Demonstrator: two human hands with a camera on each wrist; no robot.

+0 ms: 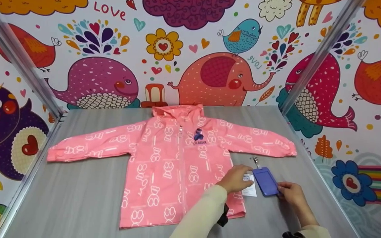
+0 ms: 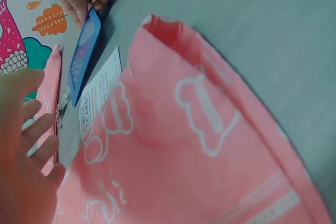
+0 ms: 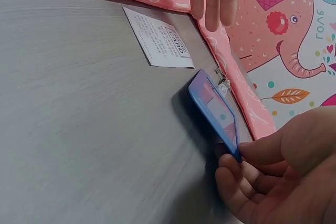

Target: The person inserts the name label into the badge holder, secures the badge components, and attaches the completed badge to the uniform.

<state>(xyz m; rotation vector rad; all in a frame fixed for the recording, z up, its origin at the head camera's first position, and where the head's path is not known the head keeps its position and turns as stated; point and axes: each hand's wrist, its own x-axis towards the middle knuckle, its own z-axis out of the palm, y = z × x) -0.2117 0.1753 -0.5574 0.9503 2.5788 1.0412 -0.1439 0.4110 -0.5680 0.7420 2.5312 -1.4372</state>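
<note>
Right grip (image 1: 290, 194) pinching badge holder (image 1: 266, 182) near lower corner; left grip (image 1: 235, 179) spread, empty, nearer card (image 1: 250, 190); holder just right of card, long axis clip-end away

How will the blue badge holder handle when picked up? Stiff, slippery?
Probably stiff: the badge holder looks straight with the right hand pinching it near one corner. Perhaps slippery: its face looks shiny. The metal clip may swing on its clear strap.
</note>
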